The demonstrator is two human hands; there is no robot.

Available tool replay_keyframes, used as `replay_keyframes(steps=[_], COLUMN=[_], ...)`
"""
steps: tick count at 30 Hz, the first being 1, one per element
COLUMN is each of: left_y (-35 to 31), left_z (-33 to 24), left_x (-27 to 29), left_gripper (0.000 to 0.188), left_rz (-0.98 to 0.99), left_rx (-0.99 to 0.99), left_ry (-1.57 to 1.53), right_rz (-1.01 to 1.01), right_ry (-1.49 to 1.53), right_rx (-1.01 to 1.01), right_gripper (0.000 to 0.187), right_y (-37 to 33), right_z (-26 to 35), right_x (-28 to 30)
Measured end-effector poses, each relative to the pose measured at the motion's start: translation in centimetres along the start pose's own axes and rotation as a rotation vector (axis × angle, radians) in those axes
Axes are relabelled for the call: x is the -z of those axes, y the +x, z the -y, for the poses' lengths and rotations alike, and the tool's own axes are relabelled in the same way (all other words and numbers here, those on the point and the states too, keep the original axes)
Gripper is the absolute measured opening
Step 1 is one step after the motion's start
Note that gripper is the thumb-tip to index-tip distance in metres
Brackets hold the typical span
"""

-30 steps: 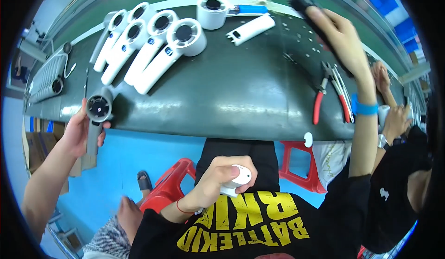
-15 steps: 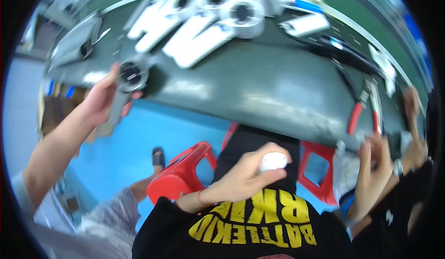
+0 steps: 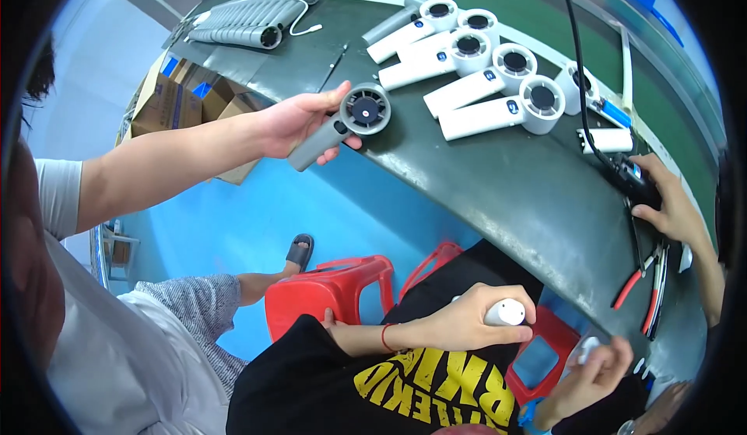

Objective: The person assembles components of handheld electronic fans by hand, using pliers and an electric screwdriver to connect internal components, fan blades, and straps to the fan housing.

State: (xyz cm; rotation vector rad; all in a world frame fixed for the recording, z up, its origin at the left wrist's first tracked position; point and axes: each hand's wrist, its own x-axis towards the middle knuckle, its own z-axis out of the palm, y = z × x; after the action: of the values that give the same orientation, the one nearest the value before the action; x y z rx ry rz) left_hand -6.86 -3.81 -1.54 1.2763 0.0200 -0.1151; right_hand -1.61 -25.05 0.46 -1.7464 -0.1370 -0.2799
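While the left hand (image 3: 465, 320) grips a white cylindrical part (image 3: 508, 313) over the lap, the right hand (image 3: 589, 382) sits near it, fingers bent; can't tell if it's grasping anything.

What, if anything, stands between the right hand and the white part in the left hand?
Nothing visible: the gap between the right hand and the white part, gripped in the left hand, looks open. The red stool showing there appears lower down, beyond the hands.
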Motion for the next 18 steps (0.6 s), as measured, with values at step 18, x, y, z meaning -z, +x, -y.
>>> replay_keyframes(steps=[18], left_y=[-4.9], left_z=[-2.9], left_x=[4.2], left_gripper=[0.020], left_rz=[-0.309], left_rx=[-0.139], left_ry=[0.237], right_rz=[0.839], right_ry=[-0.029], right_rx=[0.270], right_gripper=[0.012], right_y=[0.4], right_z=[1.5], right_x=[-10.4])
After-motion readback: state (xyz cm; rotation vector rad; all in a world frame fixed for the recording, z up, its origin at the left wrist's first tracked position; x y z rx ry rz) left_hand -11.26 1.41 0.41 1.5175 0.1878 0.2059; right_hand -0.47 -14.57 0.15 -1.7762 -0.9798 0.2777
